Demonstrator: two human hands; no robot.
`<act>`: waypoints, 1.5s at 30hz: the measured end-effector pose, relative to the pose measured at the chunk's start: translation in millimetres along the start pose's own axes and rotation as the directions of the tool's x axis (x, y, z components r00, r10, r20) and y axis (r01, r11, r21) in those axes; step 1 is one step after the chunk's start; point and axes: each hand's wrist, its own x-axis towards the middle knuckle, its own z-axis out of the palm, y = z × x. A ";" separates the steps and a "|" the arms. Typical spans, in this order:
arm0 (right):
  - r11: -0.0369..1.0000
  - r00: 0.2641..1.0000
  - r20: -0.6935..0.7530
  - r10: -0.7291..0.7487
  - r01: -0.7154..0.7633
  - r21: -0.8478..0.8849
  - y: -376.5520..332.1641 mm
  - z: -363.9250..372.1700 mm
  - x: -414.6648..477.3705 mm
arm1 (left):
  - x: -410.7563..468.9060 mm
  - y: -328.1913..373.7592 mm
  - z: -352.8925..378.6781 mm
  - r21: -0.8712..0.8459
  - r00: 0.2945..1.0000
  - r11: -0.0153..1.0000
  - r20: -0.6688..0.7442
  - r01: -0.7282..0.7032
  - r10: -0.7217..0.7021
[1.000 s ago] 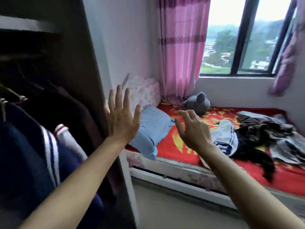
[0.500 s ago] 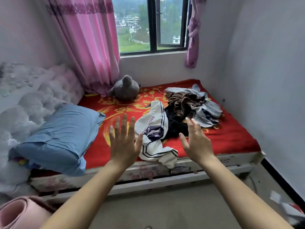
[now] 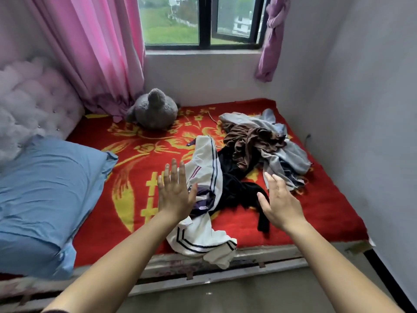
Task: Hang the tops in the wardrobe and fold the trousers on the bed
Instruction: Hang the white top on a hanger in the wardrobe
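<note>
We've got both hands out over the front part of the bed (image 3: pixel 316 211), holding nothing. Left hand (image 3: pixel 174 193): fingers straight and close together, thumb stuck out, in front of the white striped garment (image 3: pixel 203 175), which runs from mid-bed and flops over the front edge. Right hand (image 3: pixel 279 199): fingers straight, a little spread, thumb apart, right by the black garment (image 3: pixel 234 184) beside the white one. Can't tell if either hand touches cloth. Toward the right edge a brown garment (image 3: pixel 248 141) lies heaped on a grey garment (image 3: pixel 288 154). Blue pillow (image 3: pixel 45 188) sits at the left edge, plush toy (image 3: pixel 153 111) at the far edge by the pink curtain (image 3: pixel 97 53).
</note>
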 end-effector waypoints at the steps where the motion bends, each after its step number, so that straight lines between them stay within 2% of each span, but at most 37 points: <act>1: 1.000 1.000 0.023 0.003 -0.003 0.008 7.6 8.9 12.7 | 10.3 0.2 13.5 -0.003 1.000 1.000 0.020 0.018 -0.018; 6: 0.996 0.988 0.152 -0.014 0.000 0.091 41.3 73.2 86.3 | 36.9 0.5 90.1 0.027 0.971 0.984 0.160 0.178 -0.180; 10: 0.989 0.935 0.349 -0.059 0.007 0.147 42.9 122.8 135.0 | 39.4 -0.2 127.0 0.063 0.898 0.925 0.224 0.374 -0.378; 15: 0.971 0.868 0.458 -0.191 0.101 0.215 29.8 176.9 199.8 | 56.8 -7.4 158.1 0.050 0.814 0.845 0.242 0.533 -0.528; 20: 0.968 0.786 0.590 -0.185 0.042 0.247 27.1 252.3 214.5 | 54.7 -19.9 208.6 0.063 0.709 0.760 0.315 0.647 -0.630; 25: 0.958 0.697 0.709 -0.106 -0.120 0.261 38.0 340.5 213.6 | 49.7 -43.1 295.0 0.089 0.616 0.695 0.393 0.714 -0.683; 28: 0.940 0.740 0.667 -0.081 -0.166 0.298 34.4 382.6 215.0 | 43.0 -59.8 343.2 0.118 0.566 0.664 0.428 0.738 -0.705; 30: 0.929 0.776 0.621 -0.111 -0.140 0.342 26.9 407.6 216.1 | 36.7 -71.1 367.8 0.051 0.506 0.572 0.406 0.819 -0.761; 32: 0.920 0.775 0.622 -0.113 -0.155 0.359 17.6 427.8 217.3 | 30.4 -81.6 383.5 -0.046 0.462 0.475 0.335 0.879 -0.821; 35: 0.903 0.749 0.662 0.042 -0.311 0.295 6.2 446.4 224.6 | 30.0 -91.9 385.9 -0.181 0.370 0.331 0.256 0.926 -0.893; 38: 0.799 0.678 0.717 0.164 -0.518 0.307 -2.3 440.9 226.3 | 37.6 -101.1 365.3 -0.283 0.288 0.216 0.242 0.934 -0.927; 40: 0.754 0.689 0.694 0.208 -0.565 0.335 -13.6 420.6 229.8 | 47.3 -106.9 338.0 -0.309 0.279 0.201 0.233 0.930 -0.932; 42: 0.764 0.729 0.647 0.224 -0.544 0.348 -32.4 392.5 238.2 | 62.9 -113.1 301.1 -0.348 0.294 0.213 0.199 0.913 -0.935; 45: 0.695 0.756 0.633 0.168 -0.546 0.468 -75.9 333.1 261.4 | 95.3 -121.8 230.5 -0.441 0.333 0.258 0.099 0.859 -0.938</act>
